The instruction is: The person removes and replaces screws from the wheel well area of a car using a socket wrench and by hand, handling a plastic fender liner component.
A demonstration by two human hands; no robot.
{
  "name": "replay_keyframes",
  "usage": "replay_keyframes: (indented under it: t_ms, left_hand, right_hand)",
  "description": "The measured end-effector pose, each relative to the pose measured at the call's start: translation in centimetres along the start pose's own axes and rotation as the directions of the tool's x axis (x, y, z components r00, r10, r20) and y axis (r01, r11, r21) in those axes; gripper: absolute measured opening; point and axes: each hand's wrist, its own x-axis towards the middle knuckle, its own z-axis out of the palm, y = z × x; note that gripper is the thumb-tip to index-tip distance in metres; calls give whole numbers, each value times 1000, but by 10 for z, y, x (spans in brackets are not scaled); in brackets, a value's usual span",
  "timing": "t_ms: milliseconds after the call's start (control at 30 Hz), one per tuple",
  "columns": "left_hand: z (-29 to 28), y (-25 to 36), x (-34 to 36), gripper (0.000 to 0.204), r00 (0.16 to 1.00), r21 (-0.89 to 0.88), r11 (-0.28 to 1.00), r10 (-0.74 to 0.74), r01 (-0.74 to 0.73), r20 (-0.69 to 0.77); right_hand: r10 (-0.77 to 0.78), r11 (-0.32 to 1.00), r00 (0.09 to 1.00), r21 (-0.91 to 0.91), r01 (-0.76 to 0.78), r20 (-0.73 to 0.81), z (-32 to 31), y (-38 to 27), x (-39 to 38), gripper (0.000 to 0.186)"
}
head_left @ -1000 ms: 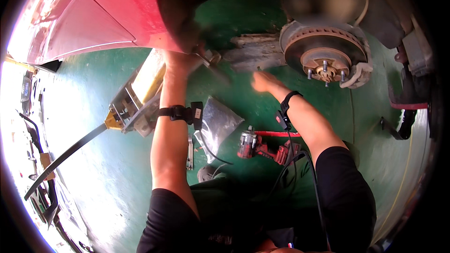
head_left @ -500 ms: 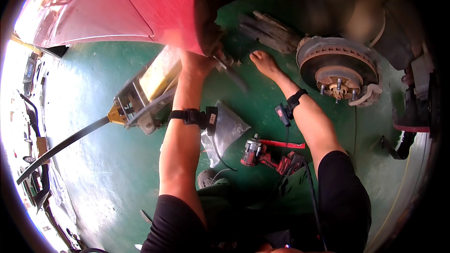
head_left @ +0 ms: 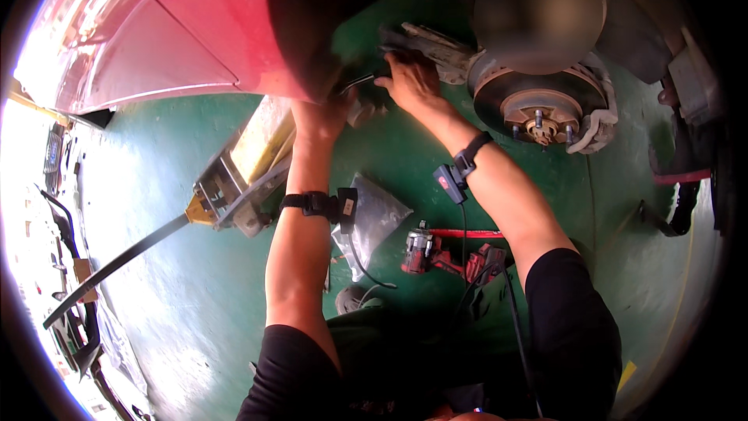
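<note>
Right hand (head_left: 413,78) rests on brake caliper (head_left: 432,47), beside brake disc (head_left: 538,97).

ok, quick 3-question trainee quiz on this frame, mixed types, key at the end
1. True or false: the wheel is off and the brake disc is bare.
2. What lies on the green floor between the forearms? A) a red power tool B) a tyre C) a bucket
3. Fill in: the jack stands on the person's ____ side.

Extra to note: the left hand and right hand both reach under the red car body beside the disc; what each grip closes on is too dark to tell.

Key: 1 true; 2 A; 3 left
</note>
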Motion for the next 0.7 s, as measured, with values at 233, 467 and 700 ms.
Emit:
replay_keyframes:
  t_ms: [233, 467, 700]
  left_hand:
    - [-23, 34, 5, 41, 796, -860, 148, -479, 489, 371]
    - [-32, 13, 5, 34, 788, -854, 156, -494, 496, 367]
    - [-9, 35, 6, 47, 763, -846, 99, -497, 524, 414]
  right_hand:
    - [-36, 973, 891, 221, -73, 453, 20, -24, -45, 39]
    - [-98, 929, 889, 362, -80, 447, -14, -94, -91, 34]
    - [75, 992, 985, 87, -90, 158, 29, 13, -45, 17]
